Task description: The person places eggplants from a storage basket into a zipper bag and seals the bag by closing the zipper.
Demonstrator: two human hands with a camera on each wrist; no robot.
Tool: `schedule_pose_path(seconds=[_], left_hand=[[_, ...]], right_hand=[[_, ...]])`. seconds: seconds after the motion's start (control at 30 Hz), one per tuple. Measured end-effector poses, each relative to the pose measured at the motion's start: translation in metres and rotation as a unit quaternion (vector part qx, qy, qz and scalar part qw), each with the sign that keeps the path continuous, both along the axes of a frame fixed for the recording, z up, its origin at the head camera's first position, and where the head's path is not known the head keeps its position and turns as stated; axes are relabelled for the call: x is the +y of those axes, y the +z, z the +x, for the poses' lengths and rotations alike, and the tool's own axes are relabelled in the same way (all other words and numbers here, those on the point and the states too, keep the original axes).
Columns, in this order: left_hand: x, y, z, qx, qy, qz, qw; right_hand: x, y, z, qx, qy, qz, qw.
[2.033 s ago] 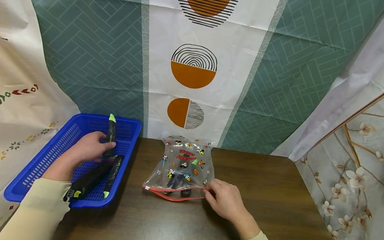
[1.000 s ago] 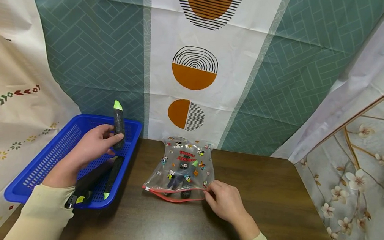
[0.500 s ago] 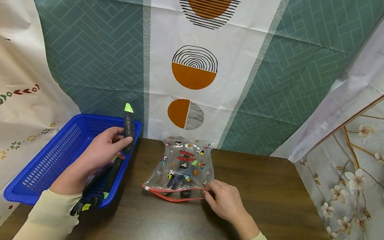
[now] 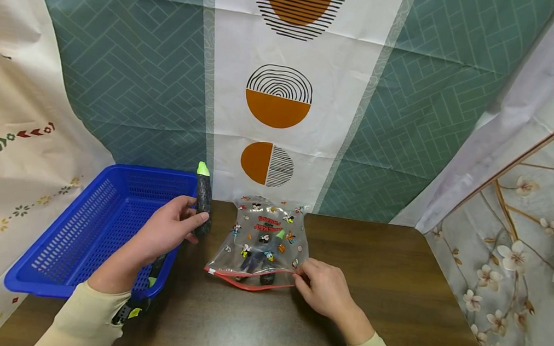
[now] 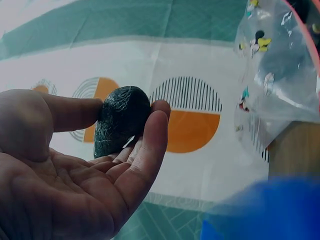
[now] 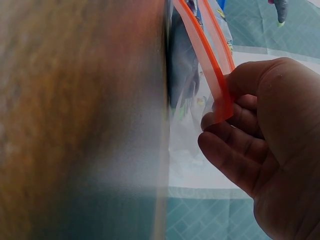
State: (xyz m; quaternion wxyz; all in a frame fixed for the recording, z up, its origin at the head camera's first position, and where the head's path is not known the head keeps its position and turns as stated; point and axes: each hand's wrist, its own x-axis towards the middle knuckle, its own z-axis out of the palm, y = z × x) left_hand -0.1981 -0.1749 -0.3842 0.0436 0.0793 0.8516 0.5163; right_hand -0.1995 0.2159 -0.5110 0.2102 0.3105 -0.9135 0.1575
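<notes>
The left hand (image 4: pixel 165 234) pinches a dark green cucumber (image 4: pixel 204 197) with a light green tip, held upright over the basket's right rim. In the left wrist view the cucumber (image 5: pixel 122 115) is seen end-on between thumb and fingers. A clear printed zip bag (image 4: pixel 250 247) lies on the table with dark vegetables inside, its red-edged mouth toward the person. The right hand (image 4: pixel 328 290) pinches the right corner of that mouth. In the right wrist view the two red strips (image 6: pixel 215 75) stand apart, and the thumb and fingers of the right hand (image 6: pixel 275 120) hold their end.
A blue plastic basket (image 4: pixel 49 288) stands at the left, with another dark vegetable (image 4: pixel 155 272) partly hidden beneath the left forearm. Wooden table (image 4: pixel 378 259) extends to the right of the bag. Patterned cloths hang behind and at both sides.
The left hand has lifted the cucumber from inside the basket and carried it right, toward the bag. The right hand and the bag have stayed in place.
</notes>
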Motion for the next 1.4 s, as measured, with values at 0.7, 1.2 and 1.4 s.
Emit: schedule_pose_path(seconds=[0.7, 1.2, 1.4], left_hand=[[0.036, -0.019, 0.014, -0.025, -0.057, 0.038, 0.9973], [0.058, -0.035, 0.022, -0.049, -0.096, 0.023, 0.9939], [0.063, -0.039, 0.025, -0.045, -0.109, 0.006, 0.9930]], right_hand=[[0.000, 0.000, 0.000, 0.003, 0.003, -0.001, 1.0000], [-0.001, 0.001, 0.000, 0.005, 0.003, -0.003, 1.0000], [-0.001, 0.000, -0.001, 0.008, 0.006, -0.004, 0.9999]])
